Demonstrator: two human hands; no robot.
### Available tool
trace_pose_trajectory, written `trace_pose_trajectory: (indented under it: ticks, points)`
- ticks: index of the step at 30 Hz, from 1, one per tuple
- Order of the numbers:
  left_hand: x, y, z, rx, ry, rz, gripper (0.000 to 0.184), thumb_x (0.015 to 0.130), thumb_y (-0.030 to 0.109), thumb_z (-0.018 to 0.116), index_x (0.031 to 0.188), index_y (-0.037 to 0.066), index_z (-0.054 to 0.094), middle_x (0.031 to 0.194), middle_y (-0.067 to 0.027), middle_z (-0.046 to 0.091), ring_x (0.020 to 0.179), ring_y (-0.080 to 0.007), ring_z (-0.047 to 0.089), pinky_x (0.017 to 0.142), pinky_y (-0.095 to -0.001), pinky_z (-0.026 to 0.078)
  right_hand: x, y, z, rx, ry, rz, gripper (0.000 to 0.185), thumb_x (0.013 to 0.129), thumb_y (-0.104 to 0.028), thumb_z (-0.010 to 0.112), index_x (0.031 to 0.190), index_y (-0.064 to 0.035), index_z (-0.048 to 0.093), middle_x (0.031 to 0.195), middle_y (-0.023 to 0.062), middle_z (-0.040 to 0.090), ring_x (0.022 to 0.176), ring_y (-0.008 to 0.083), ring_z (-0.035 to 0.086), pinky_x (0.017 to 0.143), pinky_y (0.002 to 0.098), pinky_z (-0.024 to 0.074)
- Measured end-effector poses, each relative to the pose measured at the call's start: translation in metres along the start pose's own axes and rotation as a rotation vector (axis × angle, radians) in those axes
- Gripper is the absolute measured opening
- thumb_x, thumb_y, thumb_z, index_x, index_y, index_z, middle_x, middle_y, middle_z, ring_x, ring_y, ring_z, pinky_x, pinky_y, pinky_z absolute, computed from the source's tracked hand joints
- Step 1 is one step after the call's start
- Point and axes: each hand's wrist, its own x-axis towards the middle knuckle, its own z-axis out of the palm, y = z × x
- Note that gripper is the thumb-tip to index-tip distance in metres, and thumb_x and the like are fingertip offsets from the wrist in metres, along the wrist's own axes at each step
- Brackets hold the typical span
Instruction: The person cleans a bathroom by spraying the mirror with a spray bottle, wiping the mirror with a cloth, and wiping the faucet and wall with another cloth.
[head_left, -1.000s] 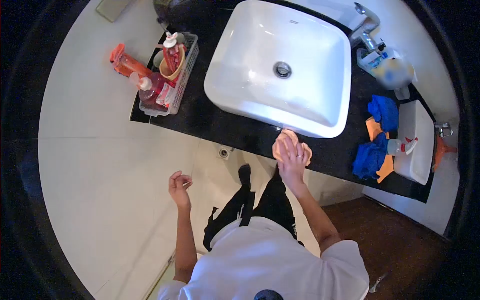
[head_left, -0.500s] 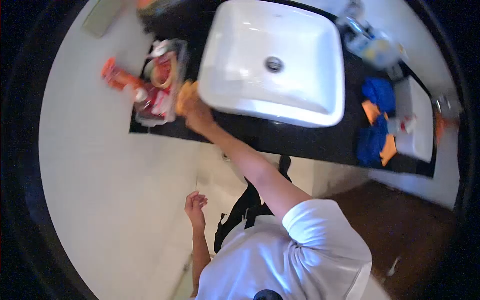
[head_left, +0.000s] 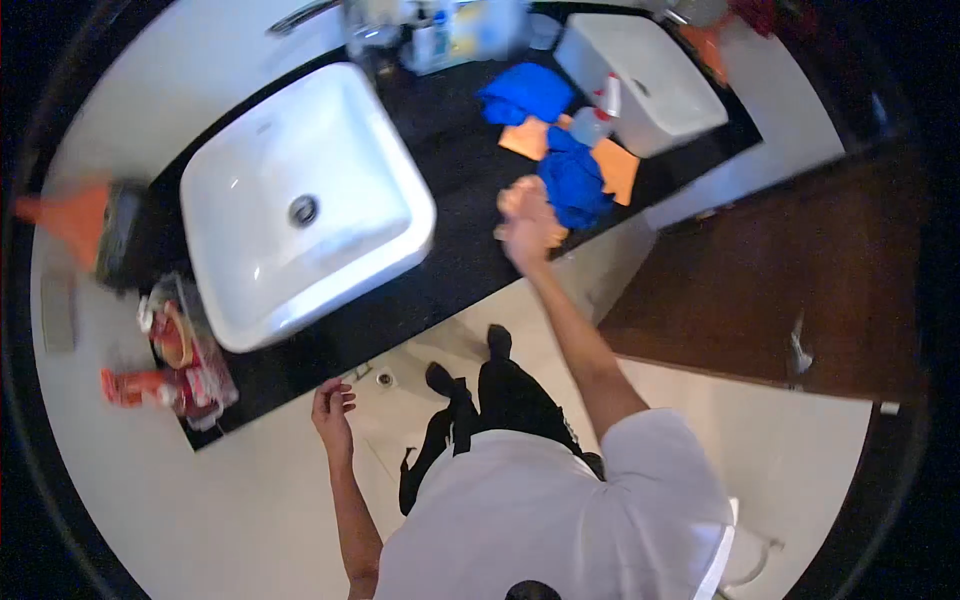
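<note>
Head view:

1. Right hand point(head_left: 528, 235), one o'clock of centre: fingers clamped on a bunched peach cloth point(head_left: 519, 195) at the table point(head_left: 455, 140). I rate snagging the nearer blue cloth point(head_left: 577, 185), just beside at one o'clock, the chief risk; a wide sweep would cause it.
2. Spray bottle point(head_left: 592, 124), one o'clock, by the small white basin point(head_left: 660, 85): could topple if that blue cloth were shoved into it.
3. Left hand point(head_left: 333, 405), eight o'clock: nothing seen in it, fingers loosely curled, apart from the table edge.
4. Hard to make out: right fingertips, blurred; I cannot tell how firmly they press. Cloth's underside, hidden.
5. Bottles point(head_left: 465, 38), twelve o'clock: smeared, labels unreadable. Tap point(head_left: 303, 16), eleven o'clock: partly cut off. Basket contents, between eight and nine: blurred.
</note>
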Motion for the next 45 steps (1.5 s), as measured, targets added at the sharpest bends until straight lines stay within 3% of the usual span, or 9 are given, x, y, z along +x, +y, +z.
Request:
trace_pose_trajectory:
  ticks: [3, 9, 12, 16, 24, 32, 38, 42, 45]
  points:
    - [0.015, 0.056, 0.075, 0.034, -0.193, 0.112, 0.017, 0.092, 0.007, 0.045, 0.102, 0.004, 0.059, 0.092, -0.0038, 0.061, 0.079, -0.0118, 0.057, 0.069, -0.0249, 0.047, -0.009, -0.029, 0.059, -0.527, -0.303, -0.221, 0.029, 0.075, -0.021, 0.057, 0.101, -0.0068, 0.059, 0.102, 0.0107, 0.057, 0.095, 0.0266, 0.052, 0.083, 0.0418, 0.0395]
    - [0.030, 0.110, 0.209, 0.112, -0.493, 0.302, 0.015, 0.092, 0.008, 0.049, 0.101, 0.003, 0.060, 0.094, -0.0059, 0.061, 0.080, -0.0136, 0.059, 0.071, -0.0256, 0.048, -0.048, -0.041, -0.038, -0.449, -0.325, -0.290, 0.045, 0.056, -0.014, 0.070, 0.100, -0.0134, 0.063, 0.115, 0.0068, 0.052, 0.113, 0.0321, 0.044, 0.092, 0.0426, 0.0392]
    - [0.047, 0.083, 0.239, 0.079, -0.705, 0.106, 0.018, 0.093, 0.011, 0.049, 0.105, 0.003, 0.058, 0.096, -0.0071, 0.062, 0.077, -0.0142, 0.060, 0.068, -0.0265, 0.050, -0.062, -0.001, -0.098, -0.006, -0.419, 0.328, 0.040, 0.070, -0.008, 0.059, 0.110, -0.0099, 0.059, 0.092, 0.0091, 0.063, 0.093, 0.0296, 0.060, 0.083, 0.0397, 0.0460]
    - [0.048, 0.080, 0.289, 0.179, -0.900, 0.066, 0.017, 0.092, 0.011, 0.050, 0.103, 0.002, 0.059, 0.093, -0.0067, 0.062, 0.076, -0.0130, 0.060, 0.066, -0.0237, 0.049, -0.084, -0.024, -0.208, 0.358, 0.125, 0.637, 0.035, 0.075, -0.014, 0.062, 0.108, -0.0026, 0.057, 0.096, 0.0127, 0.062, 0.088, 0.0248, 0.060, 0.075, 0.0357, 0.0481]
    - [0.031, 0.105, 0.404, 0.955, -0.993, 1.083, 0.030, 0.081, 0.014, 0.056, 0.110, 0.010, 0.061, 0.128, -0.0131, 0.048, 0.120, -0.0349, 0.041, 0.102, -0.0415, 0.031, -0.108, 0.027, -0.252, 0.032, 0.520, 0.610, 0.040, 0.079, -0.008, 0.060, 0.119, -0.0082, 0.052, 0.104, 0.0144, 0.059, 0.090, 0.0319, 0.059, 0.081, 0.0397, 0.0480]
    - [0.084, 0.086, 0.384, 1.570, -0.540, 0.520, 0.065, 0.089, 0.042, 0.043, 0.141, 0.006, 0.028, 0.151, -0.0091, 0.014, 0.138, -0.0371, 0.009, 0.107, -0.0587, 0.013, -0.038, 0.055, -0.201, -0.425, 0.328, -0.168, 0.036, 0.078, -0.015, 0.058, 0.114, -0.0147, 0.058, 0.110, 0.0104, 0.058, 0.093, 0.0291, 0.058, 0.082, 0.0402, 0.0473]
    - [0.081, 0.125, 0.314, 1.247, -0.590, 0.591, 0.050, 0.085, 0.028, 0.058, 0.128, 0.005, 0.049, 0.143, -0.0201, 0.031, 0.135, -0.0362, 0.022, 0.110, -0.0397, 0.021, 0.037, 0.115, -0.295, 0.477, 0.284, 0.578, 0.029, 0.090, -0.033, 0.048, 0.098, -0.0059, 0.054, 0.088, 0.0081, 0.058, 0.073, 0.0170, 0.056, 0.063, 0.0346, 0.0463]
    - [0.061, 0.148, 0.284, 0.816, -0.675, 0.480, 0.035, 0.088, 0.024, 0.055, 0.117, 0.004, 0.058, 0.130, -0.0155, 0.049, 0.121, -0.0254, 0.046, 0.102, -0.0348, 0.033, 0.081, 0.211, -0.321, -0.792, 0.231, 0.262, 0.033, 0.085, -0.025, 0.055, 0.113, -0.0094, 0.057, 0.119, 0.0176, 0.050, 0.107, 0.0325, 0.049, 0.089, 0.0406, 0.0416]
    - [0.025, 0.196, 0.278, 0.390, -0.575, 0.151, 0.028, 0.092, 0.022, 0.051, 0.094, 0.000, 0.067, 0.101, -0.0046, 0.059, 0.093, -0.0128, 0.053, 0.085, -0.0273, 0.041, 0.081, 0.175, -0.319, -0.819, 0.139, 0.378, 0.037, 0.081, -0.021, 0.058, 0.119, -0.0162, 0.057, 0.125, 0.0174, 0.048, 0.114, 0.0368, 0.044, 0.093, 0.0431, 0.0382]
